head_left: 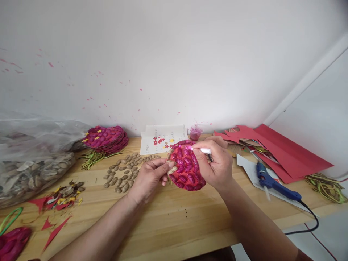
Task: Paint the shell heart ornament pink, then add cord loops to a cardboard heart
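Observation:
My left hand [150,177] pinches the left edge of a round red disc [187,170] covered with peanuts, most of them painted shiny magenta. A few peanuts near my left thumb are still bare tan. My right hand [216,163] is closed round a white-handled paintbrush [203,150], whose pink tip touches the disc's upper part. The disc is held up above the table, tilted toward me. Behind it stands a clear plastic cup [195,132] with magenta paint.
Loose peanuts [122,174] lie left of the disc. Further left are stacked magenta discs [106,139], a bag of peanuts [35,170] and red paper scraps [57,232]. On the right are a blue glue gun [277,185] with a cord and red paper sheets [293,156]. White paper [148,145] bears small stars.

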Tool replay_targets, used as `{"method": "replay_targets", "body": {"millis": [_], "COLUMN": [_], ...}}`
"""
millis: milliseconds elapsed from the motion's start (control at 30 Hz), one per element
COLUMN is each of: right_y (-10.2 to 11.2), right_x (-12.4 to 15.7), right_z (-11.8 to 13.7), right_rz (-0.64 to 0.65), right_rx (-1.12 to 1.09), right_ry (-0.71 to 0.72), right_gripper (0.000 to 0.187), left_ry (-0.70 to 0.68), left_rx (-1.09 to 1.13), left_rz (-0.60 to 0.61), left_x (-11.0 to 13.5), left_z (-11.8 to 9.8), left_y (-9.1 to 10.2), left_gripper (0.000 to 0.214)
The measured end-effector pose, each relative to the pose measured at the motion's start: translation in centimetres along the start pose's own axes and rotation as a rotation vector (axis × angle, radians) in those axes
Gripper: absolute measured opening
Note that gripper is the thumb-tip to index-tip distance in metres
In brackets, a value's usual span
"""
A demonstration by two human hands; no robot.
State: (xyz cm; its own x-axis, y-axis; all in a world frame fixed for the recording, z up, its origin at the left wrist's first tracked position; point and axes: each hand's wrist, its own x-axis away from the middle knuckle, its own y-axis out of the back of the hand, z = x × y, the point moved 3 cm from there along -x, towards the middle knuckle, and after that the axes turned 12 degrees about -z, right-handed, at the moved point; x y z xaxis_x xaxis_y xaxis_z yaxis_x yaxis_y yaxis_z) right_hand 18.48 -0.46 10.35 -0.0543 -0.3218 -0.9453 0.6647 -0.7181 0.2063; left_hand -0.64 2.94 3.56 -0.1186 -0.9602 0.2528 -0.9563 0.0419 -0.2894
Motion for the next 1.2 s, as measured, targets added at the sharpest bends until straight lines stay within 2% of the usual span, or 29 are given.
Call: {"method": "replay_targets", "body": {"millis": [233, 433, 667, 1000, 1200], "right_y": [-0.11, -0.01, 0.01, 0.03, -0.21], "right_x": [0.2, 0.06, -0.04, 0.32, 0.51], "right_z": [0.18, -0.14, -0.13, 0.22, 0.7], "right_rz": [0.021, -0.012, -0.017, -0.038, -0.002], "right_rx": [-0.015, 0.01, 0.006, 0.013, -0.007], "right_ry": [0.011, -0.02, -0.015, 0.034, 0.108], "right_gripper": [0.006, 0.007, 0.007, 0.007, 0.01], "left_ry": [0.008, 0.014, -0.086, -0.114, -0.108], "left_rx": [0.001, -0.003, -0.109, -0.114, -0.12], "left_rz": [-0.019, -0.007, 0.005, -0.006, 0.0], "left_x": [0.15, 0.2, -0.15, -0.21, -0.33], "left_z": [-0.13, -0.08, 0.2, 0.2, 0.42], "left_y": [-0.11, -0.03, 0.25, 0.29, 0.39], "left_gripper": [0.041, 0.041, 0.042, 0.042, 0.043]}}
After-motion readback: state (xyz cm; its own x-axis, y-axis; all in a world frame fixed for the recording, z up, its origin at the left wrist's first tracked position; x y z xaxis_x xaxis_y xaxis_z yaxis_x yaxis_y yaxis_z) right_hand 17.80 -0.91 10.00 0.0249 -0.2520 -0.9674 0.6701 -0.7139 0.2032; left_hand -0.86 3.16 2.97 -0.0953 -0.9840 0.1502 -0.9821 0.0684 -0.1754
